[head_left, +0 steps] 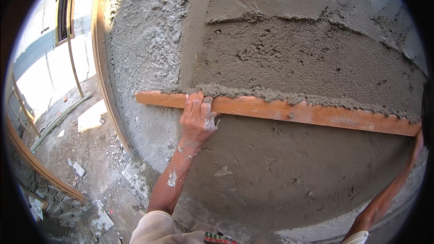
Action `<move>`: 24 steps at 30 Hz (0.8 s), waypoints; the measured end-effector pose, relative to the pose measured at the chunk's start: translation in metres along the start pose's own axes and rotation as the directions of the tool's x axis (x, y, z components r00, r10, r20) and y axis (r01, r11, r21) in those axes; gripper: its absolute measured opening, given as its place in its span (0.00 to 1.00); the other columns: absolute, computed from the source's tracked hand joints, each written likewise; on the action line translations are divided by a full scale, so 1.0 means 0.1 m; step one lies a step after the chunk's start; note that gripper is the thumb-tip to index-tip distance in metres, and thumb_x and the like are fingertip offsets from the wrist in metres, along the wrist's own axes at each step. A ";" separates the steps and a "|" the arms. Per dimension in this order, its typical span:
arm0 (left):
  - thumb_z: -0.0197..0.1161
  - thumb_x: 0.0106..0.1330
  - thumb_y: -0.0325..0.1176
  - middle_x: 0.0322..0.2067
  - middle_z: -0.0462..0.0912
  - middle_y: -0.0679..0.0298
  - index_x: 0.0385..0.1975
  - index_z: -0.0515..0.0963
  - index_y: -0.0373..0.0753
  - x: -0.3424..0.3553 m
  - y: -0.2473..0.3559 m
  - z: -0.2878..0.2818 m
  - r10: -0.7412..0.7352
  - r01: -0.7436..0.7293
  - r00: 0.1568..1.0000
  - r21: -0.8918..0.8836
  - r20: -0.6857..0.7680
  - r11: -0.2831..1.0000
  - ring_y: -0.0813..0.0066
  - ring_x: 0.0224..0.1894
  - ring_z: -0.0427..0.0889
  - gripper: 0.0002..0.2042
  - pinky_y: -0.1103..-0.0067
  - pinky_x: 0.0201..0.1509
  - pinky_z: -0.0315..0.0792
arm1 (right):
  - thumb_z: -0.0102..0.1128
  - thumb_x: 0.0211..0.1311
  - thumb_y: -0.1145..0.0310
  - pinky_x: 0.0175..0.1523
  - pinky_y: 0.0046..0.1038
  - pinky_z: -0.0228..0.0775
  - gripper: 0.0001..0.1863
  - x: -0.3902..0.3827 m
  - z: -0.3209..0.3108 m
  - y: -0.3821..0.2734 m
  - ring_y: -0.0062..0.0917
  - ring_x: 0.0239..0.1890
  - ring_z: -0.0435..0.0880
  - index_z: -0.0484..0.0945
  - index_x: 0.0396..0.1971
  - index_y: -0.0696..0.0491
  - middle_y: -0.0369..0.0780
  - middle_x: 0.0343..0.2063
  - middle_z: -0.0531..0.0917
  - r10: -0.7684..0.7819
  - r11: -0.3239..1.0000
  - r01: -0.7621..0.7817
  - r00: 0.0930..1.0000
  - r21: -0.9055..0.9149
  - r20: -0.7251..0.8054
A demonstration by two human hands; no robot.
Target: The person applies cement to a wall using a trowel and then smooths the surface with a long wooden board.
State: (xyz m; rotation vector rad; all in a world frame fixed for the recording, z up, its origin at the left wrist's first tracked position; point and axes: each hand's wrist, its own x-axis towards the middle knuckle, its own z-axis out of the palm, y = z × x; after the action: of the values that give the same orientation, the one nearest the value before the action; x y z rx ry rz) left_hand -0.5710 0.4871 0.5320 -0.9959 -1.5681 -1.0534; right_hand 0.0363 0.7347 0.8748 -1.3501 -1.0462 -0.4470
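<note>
A long wooden straightedge (266, 108) lies across the wall, sloping slightly down to the right, with wet mortar (226, 91) piled along its upper edge. Near its left end my left hand (197, 116) is closed over it, fingers curled round the top edge and smeared with mortar. At the far right end my right hand (420, 139) grips the board; the dark rim of the view hides most of its fingers. Above the board the wet plaster (271, 54) is rough and pitted. Below it the plaster (280, 167) looks smoother, with some drag marks and small holes.
Left of the plaster runs a strip of rough grey wall (144, 31), bordered by a wooden door frame (100, 49). Beyond the opening, rubble and broken pieces (78, 168) litter the ground. A thin pole (70, 40) stands outside before a pale wall with a window (63, 16).
</note>
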 end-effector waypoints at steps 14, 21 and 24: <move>0.67 0.50 0.17 0.53 0.77 0.43 0.53 0.76 0.30 0.78 -0.39 0.07 0.098 -0.105 0.980 -0.031 -0.171 0.994 0.42 0.58 0.77 0.25 0.59 0.64 0.73 | 0.48 0.64 0.25 0.49 0.48 0.74 0.52 -0.05 0.07 -0.29 0.56 0.48 0.85 0.82 0.43 0.72 0.64 0.40 0.85 0.010 0.995 -0.004 0.998 0.098 -0.060; 0.71 0.50 0.21 0.50 0.78 0.50 0.49 0.76 0.32 2.19 0.39 -0.23 0.271 -0.268 0.936 0.043 -0.224 0.962 0.46 0.53 0.79 0.23 0.63 0.53 0.79 | 0.48 0.64 0.26 0.54 0.47 0.72 0.52 -0.22 0.24 -0.23 0.57 0.52 0.82 0.81 0.46 0.72 0.64 0.44 0.84 -0.010 0.997 0.012 1.000 0.077 -0.027; 0.73 0.52 0.25 0.46 0.76 0.56 0.45 0.75 0.34 2.15 0.34 -0.24 0.259 -0.263 0.936 0.017 -0.239 0.965 0.55 0.52 0.79 0.20 0.66 0.49 0.80 | 0.47 0.64 0.26 0.56 0.46 0.71 0.52 -0.05 0.08 -0.22 0.57 0.54 0.81 0.81 0.47 0.72 0.64 0.46 0.83 0.014 0.998 -0.010 0.998 0.059 -0.058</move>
State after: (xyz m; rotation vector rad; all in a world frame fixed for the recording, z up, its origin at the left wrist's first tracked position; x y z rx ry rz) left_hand -0.5761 0.4972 0.7509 -1.0150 -1.1965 -0.9609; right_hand 0.0141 0.7355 0.8821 -1.2837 -0.9953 -0.4412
